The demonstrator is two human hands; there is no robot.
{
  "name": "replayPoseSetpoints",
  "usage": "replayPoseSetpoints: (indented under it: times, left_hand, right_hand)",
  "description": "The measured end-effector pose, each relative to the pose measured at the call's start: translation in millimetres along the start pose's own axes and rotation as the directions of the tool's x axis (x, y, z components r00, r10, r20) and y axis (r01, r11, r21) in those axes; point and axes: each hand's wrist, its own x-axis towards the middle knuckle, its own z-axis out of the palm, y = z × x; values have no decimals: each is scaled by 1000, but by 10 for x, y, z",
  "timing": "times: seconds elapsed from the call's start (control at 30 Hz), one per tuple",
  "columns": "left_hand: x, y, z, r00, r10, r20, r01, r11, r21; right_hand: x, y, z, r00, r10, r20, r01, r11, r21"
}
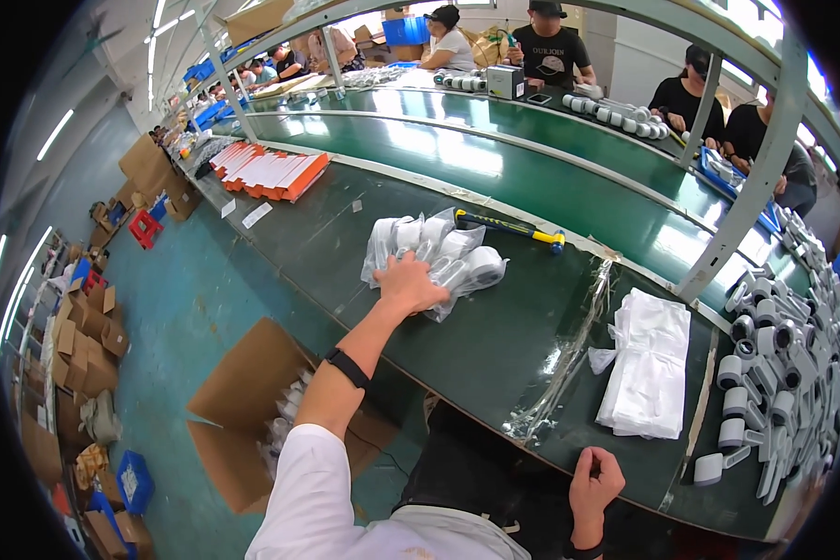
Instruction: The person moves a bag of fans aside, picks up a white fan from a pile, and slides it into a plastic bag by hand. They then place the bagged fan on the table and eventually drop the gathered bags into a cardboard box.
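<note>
"Bagged white parts [453, 245]: position?"

"On the dark worktable [495, 350], ahead of the wearer, several lying side by side in clear plastic. Left hand [409, 283] on the near side of the cluster."

"Gripping?"

"Fingers spread over the plastic, touching. Cannot tell whether they grip. Black band [347, 369] on that forearm."

"Right hand [595, 483]?"

"By the near table edge, fingers curled in toward the thumb. Cannot see inside the curl. Nearest thing: a stack of white plastic sheets or bags [646, 369], apart from the hand, gathered across its middle."

"Around the cluster?"

"Hammer [504, 225] just beyond it, dark handle, yellow and blue toward the right end. Orange-and-white flat pieces [275, 174] piled farther off, to the left."

"Far right?"

"Big heap of grey-and-white parts [779, 373], short cylinders with arms, loose."

"Floor side?"

"Open cardboard box [243, 373] left of the wearer, below table level, more plastic-wrapped white parts [285, 420] inside."

"Beyond?"

"Green conveyor surface [383, 131]; across it, co-workers, one in a black T-shirt [549, 54]."
</note>
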Motion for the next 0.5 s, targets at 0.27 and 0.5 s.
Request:
replayPoseSetpoints:
  times: [0.27, 0.5]
  left_hand:
    - [-83, -92, -8, 996, 40, -80, -36, 998, 60]
    - [-31, -187, 62, 1000, -3, 26, 4, 1000, -26]
  right_hand:
    - [9, -34, -11, 999, 5, 37, -5, 1000, -19]
    - [2, 0, 17, 999, -44, -15, 43, 998, -39]
